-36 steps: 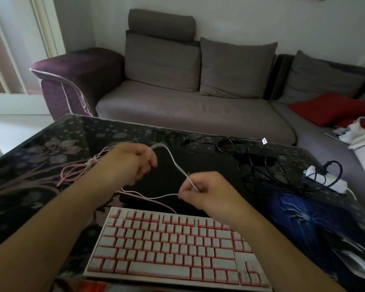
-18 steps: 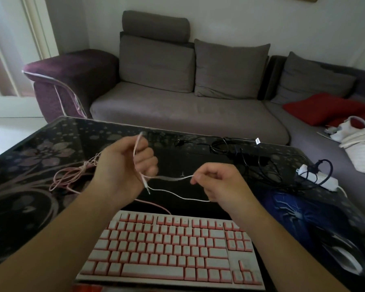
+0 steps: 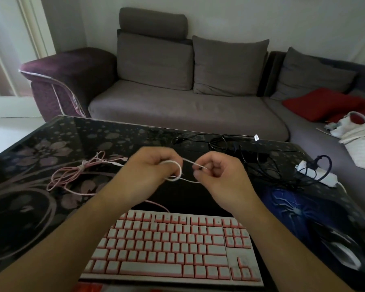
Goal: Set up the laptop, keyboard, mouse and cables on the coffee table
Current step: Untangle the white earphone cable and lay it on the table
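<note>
Above the dark floral glass coffee table (image 3: 40, 157), left hand (image 3: 150, 165) grips a looped thin white cable (image 3: 175, 175) while right hand (image 3: 217, 169) pinches its end, probably coiling it tidily beyond the pink-and-white keyboard (image 3: 173, 245).

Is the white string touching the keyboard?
Apart. The head view shows the white cable held up between the left hand and right hand, with dark table showing between it and the keyboard.

Two bare forearms come into view from the bottom edge, on both sides of the keyboard (image 3: 173, 247). No sleeve shows on them, and the wrists carry no watch or band. The left hand (image 3: 150, 167) and the right hand (image 3: 217, 171) wear no gloves, and no ring is visible.
</note>
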Demonstrator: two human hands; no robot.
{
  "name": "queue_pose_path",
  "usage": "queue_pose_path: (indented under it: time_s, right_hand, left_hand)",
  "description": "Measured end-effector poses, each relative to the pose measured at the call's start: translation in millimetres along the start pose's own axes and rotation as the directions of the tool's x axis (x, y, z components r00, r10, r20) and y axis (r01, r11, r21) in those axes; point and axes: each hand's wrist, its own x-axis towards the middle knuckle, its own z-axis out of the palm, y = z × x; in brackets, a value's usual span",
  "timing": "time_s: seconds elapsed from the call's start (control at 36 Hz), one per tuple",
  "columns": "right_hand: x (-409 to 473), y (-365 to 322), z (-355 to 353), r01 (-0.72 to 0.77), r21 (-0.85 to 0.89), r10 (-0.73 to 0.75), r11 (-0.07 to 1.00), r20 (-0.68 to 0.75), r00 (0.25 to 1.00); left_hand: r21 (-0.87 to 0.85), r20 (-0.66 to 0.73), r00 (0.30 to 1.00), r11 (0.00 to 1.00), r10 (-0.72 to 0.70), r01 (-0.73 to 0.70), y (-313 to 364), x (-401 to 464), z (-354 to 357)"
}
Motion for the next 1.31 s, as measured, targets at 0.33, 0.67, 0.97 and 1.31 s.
queue_pose_path:
  time_s: [0.33, 0.67, 0.97, 1.31]
  right_hand:
    - [15, 14, 6, -0.248, -0.017, 0.239, 0.969, -0.206, 0.949]
    - [22, 9, -12, -0.351, 0.572, 0.482, 0.741, -0.09, 0.872]
    - [-7, -22, 31, -0.132, -0.101, 0.157, 0.986, 0.311, 0.937]
    - [-4, -11, 3, -0.005, -0.048, 0.013, 0.999, 0.172, 0.985]
  left_hand:
    - [-0.653, -0.303, 0.953, 0.721, 0.033, -0.233, -15, 0, -27]
    - [-0.201, -0.298, 0.867, 0.914, -0.399, 0.351, -16, 1, -40]
    - [0.146, 0.027, 0.995, 0.985, -0.093, 0.088, -3, 1, 10]
    - [-0.404, -0.095, 0.972, 0.901, -0.214, 0.159, -8, 0, -9]
